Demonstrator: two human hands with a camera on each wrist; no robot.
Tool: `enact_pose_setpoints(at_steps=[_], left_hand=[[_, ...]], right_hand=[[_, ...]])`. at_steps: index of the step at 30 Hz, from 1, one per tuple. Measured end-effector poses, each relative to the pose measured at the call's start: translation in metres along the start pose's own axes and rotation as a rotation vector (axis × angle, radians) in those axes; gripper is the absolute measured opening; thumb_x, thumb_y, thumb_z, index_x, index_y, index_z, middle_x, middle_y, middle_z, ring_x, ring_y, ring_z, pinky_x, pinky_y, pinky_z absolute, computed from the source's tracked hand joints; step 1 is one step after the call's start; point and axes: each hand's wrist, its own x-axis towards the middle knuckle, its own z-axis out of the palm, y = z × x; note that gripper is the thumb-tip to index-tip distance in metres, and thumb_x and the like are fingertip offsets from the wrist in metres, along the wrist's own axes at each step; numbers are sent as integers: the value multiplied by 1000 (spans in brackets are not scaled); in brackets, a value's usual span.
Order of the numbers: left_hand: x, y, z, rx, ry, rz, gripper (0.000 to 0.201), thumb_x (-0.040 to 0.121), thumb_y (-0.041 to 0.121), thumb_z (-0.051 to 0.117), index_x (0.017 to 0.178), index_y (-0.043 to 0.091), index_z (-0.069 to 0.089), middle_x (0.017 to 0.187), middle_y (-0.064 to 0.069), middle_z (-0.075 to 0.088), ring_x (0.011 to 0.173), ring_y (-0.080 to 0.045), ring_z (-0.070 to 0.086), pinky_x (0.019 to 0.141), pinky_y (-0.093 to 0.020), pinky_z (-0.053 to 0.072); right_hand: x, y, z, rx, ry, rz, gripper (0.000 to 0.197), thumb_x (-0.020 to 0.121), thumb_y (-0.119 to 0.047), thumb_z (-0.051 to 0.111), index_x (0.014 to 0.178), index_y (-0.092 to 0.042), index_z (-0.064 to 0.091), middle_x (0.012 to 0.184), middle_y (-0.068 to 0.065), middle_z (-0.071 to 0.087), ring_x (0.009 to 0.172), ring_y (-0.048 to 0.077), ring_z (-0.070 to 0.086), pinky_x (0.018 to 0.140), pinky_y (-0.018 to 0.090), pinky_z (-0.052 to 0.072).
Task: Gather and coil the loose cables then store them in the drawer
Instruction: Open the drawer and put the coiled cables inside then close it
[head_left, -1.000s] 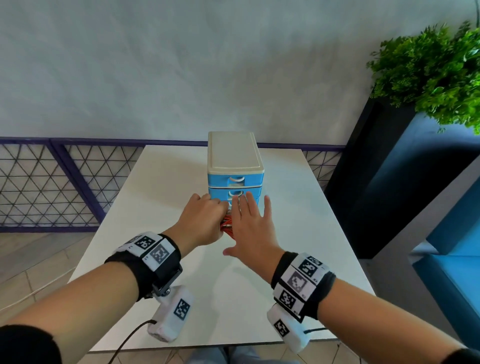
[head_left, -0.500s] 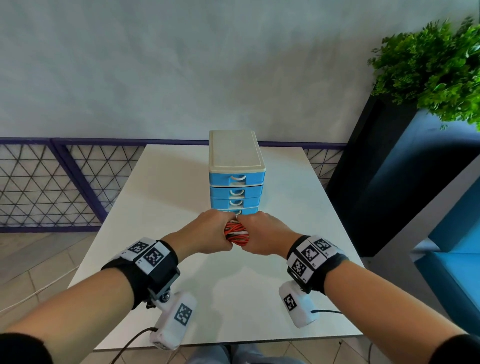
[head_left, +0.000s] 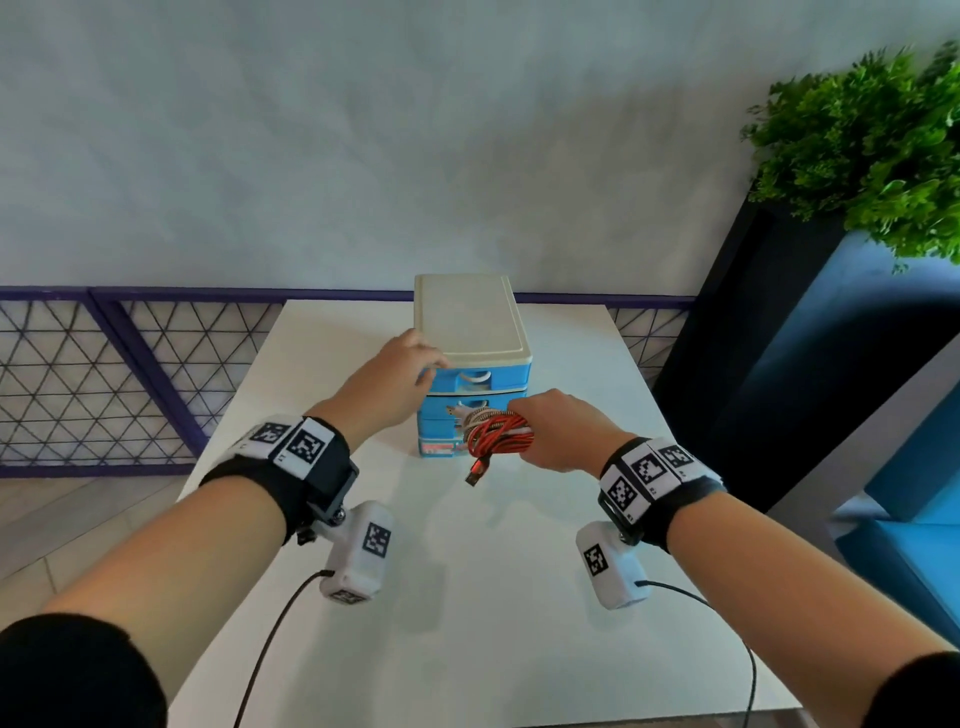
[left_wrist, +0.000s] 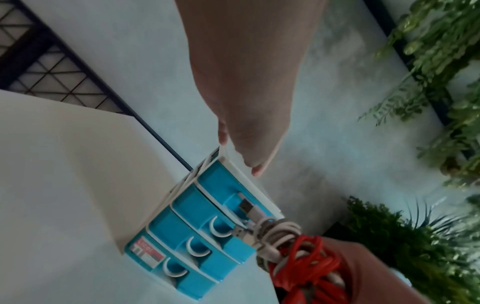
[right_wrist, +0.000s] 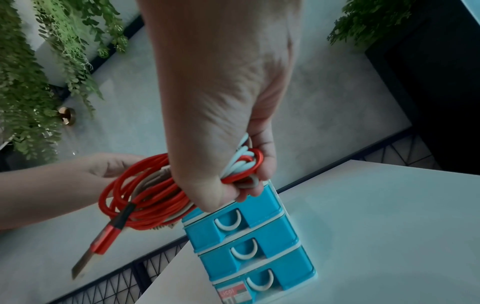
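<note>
Two hands at drawer unit (head_left: 470, 332) — right hand (head_left: 558, 428) gripping coiled cables (head_left: 498, 436), left hand (head_left: 395, 376) relaxed, fingers on its top edge

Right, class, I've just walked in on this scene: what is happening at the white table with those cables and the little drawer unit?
A person stands at a white table. Their right hand holds a coiled bundle of red and white cables in its grip, in front of the small blue plastic drawer unit with a cream top. Their left hand rests at the unit's top left corner, beside the top drawer. All the drawers look closed, so the cables are coiled but not yet stored.
</note>
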Motion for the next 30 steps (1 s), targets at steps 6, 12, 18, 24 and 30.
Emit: enact_pose_setpoints(at_steps=[6,12,18,24,30], left_hand=[[3,3,30,348,-17,162,45,92,5,47,134,23,51,137,-7,40,122,-26,42,85,-39,51],[11,4,39,457,31,203,42,84,2,60,123,18,60,136,-8,39,123,-27,37,91,-38,46],[13,5,44,559,32,205,47,82,6,64,127,17,56,140,-11,36,122,-31,38,94,-43,45],[9,2,48,699,64,238,56,71,-3,69,124,12,57,139,-18,42,117,-37,46,88,-46,49],[22,21,41,452,10,64,38,83,-1,56,114,22,63,139,-8,35,119,-30,35,97,-42,36]], right_hand=[[7,3,0,19,-15,-11,7,84,-24,54,91,-24,52,84,-5,59,76,18,61,62,28,47],[8,4,4,19,-45,-14,11,84,-23,55,95,-22,55,84,-5,59,76,18,61,62,27,46],[5,4,7,33,-60,-12,15,84,-25,57,98,-22,55,84,-7,57,73,15,59,60,25,43],[1,5,12,33,-81,-10,21,84,-25,58,104,-22,55,92,-2,63,76,17,59,62,27,43],[1,6,11,26,-102,-14,21,84,-26,59,103,-23,54,86,-7,56,76,16,58,63,27,42]])
